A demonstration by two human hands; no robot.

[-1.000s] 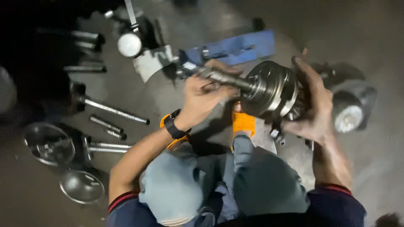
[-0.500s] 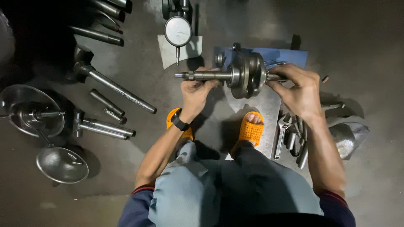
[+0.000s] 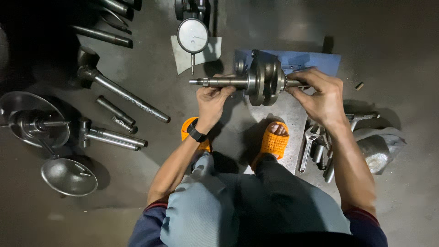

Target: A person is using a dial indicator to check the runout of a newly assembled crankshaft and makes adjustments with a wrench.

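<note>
- Floor: dark grey concrete, tools scattered over it.
- Person squats, seen from above; knees in grey trousers, orange sandals on the feet.
- Blue plate: flat on the floor directly beyond the hands, partly hidden by the crankshaft.
- Crankshaft: held level above the floor, axis left to right, in front of the blue plate. Two round webs sit near the middle; the long journal points left, threaded tip free.
- Left hand: fingers curled shut around the left journal from below, thumb on top. Black watch on the wrist.
- Right hand: fingers closed over the short right journal, just beside the webs; shaft end hidden under the palm.
- Two metal bowls at far left, one holding a shaft.
- Long punch and several shorter rods lie at left, well apart from the hands.
- Dial gauge: face up on a grey cloth, just beyond the journal tip.
- Wrenches: a pile under the right forearm, beside the right sandal.
- Crumpled silver lump at right; kind unclear.
</note>
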